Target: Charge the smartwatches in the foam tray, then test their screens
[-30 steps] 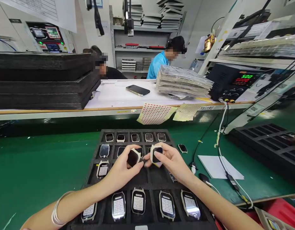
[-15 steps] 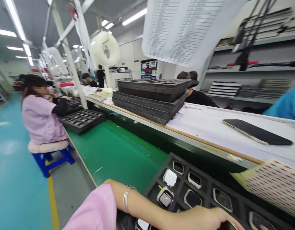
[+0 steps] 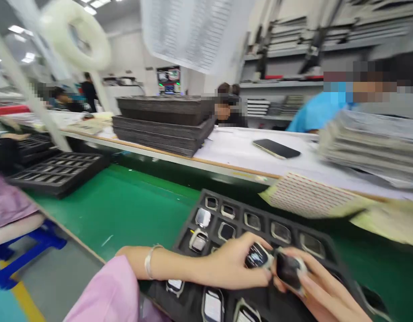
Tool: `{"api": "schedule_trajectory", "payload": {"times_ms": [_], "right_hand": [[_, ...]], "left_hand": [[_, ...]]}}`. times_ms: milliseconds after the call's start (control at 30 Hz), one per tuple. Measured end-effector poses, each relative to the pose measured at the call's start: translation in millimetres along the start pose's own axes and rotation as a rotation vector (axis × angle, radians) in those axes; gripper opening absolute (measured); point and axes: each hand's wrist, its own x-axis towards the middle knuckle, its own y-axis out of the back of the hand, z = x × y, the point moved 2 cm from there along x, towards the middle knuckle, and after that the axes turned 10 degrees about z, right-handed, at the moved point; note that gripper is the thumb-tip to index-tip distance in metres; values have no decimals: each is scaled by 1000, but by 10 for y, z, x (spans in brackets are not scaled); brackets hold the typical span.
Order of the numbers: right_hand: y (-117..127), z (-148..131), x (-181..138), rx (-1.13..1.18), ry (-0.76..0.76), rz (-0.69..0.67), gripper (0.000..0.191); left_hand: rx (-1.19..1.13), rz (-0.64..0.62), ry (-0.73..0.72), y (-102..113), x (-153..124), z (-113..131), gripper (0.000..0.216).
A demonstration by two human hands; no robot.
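My left hand (image 3: 235, 261) grips a smartwatch body with a lit screen (image 3: 256, 256) between thumb and fingers. Close beside it, my right hand (image 3: 322, 281) pinches a second watch body with a dark face (image 3: 288, 269) by its edges. The two pieces are held nearly edge to edge; whether they touch, I cannot tell. Both hands are above a black foam tray (image 3: 189, 227) with watch parts in its pockets. A silvery watch piece (image 3: 202, 218) and a dark-faced one (image 3: 227, 231) lie left of my hands; a watch with a pale screen (image 3: 213, 305) lies nearer me.
The tray rests on a green bench (image 3: 142, 201). Behind it, a raised white shelf carries stacked black trays (image 3: 159, 129), a phone (image 3: 276, 148) and a bundle of pale sheets (image 3: 374, 143). A red-dotted sheet (image 3: 310, 194) overhangs the tray's back. Co-workers sit left and opposite.
The view has swung right, bringing more of the tray into sight. Both hands now show above the tray, each holding a watch body; earlier my right hand was barely visible at the bottom edge.
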Motion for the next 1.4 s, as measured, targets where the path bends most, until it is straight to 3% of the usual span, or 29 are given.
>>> {"api": "schedule_trajectory", "payload": {"times_ms": [200,467,833,967,1133,1400], "right_hand": [[-3,13,-198,325,-175,-146,37],[8,53,-245,438,-209,-191,39],[21,26,-279,312,-63,-233,34],[16,24,-292,276,-59,-264,37],[38,26,-298,226,-79,-265,36],[53,18,-307,216,-84,-279,36]], "left_hand": [[-45,-70,32,-63,-63,34,34],[-42,-95,89,-94,-100,-45,33],[38,-180,39,-79,-125,3,38],[52,-160,84,-75,-123,-16,40],[41,-232,20,-82,-119,8,34],[58,-224,19,-74,-116,47,30]]}}
